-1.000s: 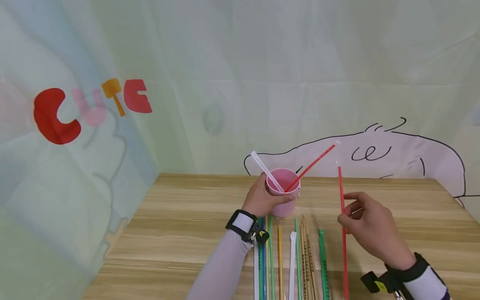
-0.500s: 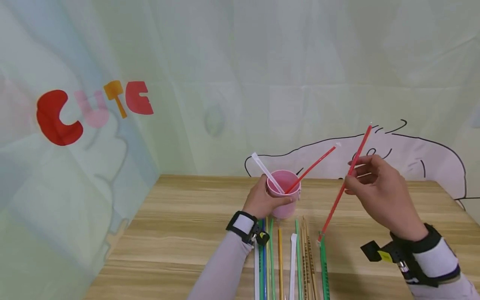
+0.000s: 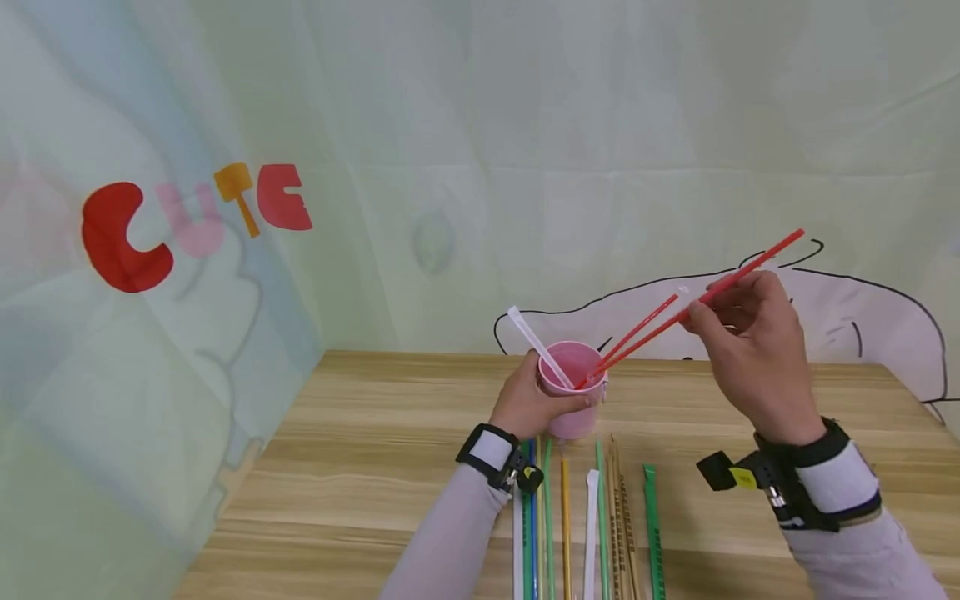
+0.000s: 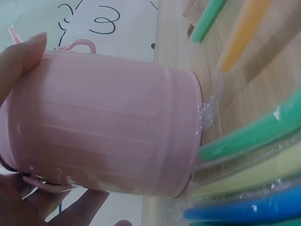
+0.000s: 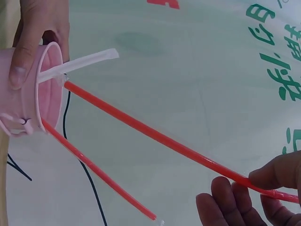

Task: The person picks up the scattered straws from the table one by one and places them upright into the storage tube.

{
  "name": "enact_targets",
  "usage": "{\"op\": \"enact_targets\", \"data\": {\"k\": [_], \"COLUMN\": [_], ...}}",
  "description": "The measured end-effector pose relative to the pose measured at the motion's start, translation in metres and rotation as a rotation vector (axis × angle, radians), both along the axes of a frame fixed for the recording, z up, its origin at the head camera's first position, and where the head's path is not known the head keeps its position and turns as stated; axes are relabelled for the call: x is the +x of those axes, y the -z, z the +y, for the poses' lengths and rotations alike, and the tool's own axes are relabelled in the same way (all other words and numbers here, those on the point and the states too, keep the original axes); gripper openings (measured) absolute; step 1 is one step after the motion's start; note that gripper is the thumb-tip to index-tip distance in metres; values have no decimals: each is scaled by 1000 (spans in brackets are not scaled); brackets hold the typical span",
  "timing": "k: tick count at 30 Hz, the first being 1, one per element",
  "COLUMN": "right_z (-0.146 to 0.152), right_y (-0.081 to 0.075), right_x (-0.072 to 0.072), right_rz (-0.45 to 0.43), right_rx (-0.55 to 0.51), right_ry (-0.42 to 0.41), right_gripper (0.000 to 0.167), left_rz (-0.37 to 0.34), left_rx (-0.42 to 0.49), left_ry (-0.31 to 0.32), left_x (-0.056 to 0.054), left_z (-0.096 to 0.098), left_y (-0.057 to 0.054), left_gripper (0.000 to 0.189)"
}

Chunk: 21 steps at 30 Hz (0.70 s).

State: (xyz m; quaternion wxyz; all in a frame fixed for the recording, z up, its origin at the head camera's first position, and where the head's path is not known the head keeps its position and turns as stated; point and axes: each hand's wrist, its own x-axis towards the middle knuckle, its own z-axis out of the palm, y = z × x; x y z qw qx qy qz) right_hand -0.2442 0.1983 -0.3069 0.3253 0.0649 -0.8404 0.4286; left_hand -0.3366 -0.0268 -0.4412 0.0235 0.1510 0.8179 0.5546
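A pink bucket (image 3: 573, 421) stands on the table, gripped near its rim by my left hand (image 3: 531, 402). Inside it lean a white paper-wrapped straw (image 3: 536, 340) and a red straw (image 3: 647, 320) in clear film. My right hand (image 3: 757, 354) pinches a second red straw (image 3: 765, 257) between thumb and fingers, to the right of the bucket. That straw slants down to the left, its lower end at the bucket's mouth. In the right wrist view, the lower end of the held straw (image 5: 155, 134) overlaps the opening; whether it touches the rim I cannot tell.
In front of the bucket several straws lie side by side on the wooden table (image 3: 360, 467), among them a yellow straw (image 3: 566, 517), a white wrapped straw (image 3: 592, 525), brown-wrapped straws (image 3: 621, 525) and a green straw (image 3: 654, 533). Behind the table hangs a printed cloth (image 3: 480, 167).
My right hand has lifted the red straw from above the table's right side, tilted it, and brought its lower end left to the bucket's mouth. The left hand keeps holding the bucket.
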Motion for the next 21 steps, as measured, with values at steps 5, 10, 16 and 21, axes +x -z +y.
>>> {"op": "enact_targets", "data": {"k": [5,10,16,21], "right_z": [-13,-27,-37,-40], "right_y": [11,31,57,74], "right_x": [-14,-28,-37,-40], "right_rz": [-53,-95,-133,-202], "right_rx": [-30,1,7,-21], "right_ry": [3,8,17,13], "right_gripper": [34,32,37,42], "left_rz": [-6,-11,-26,-25], "left_rx": [7,5,4,3], "left_ry": [-1,-7,-9,-12], "left_x": [1,2,4,4], "left_z": [-1,-1,0,0], "left_y": [0,1,0,0], "left_gripper": [85,82,81,80]}}
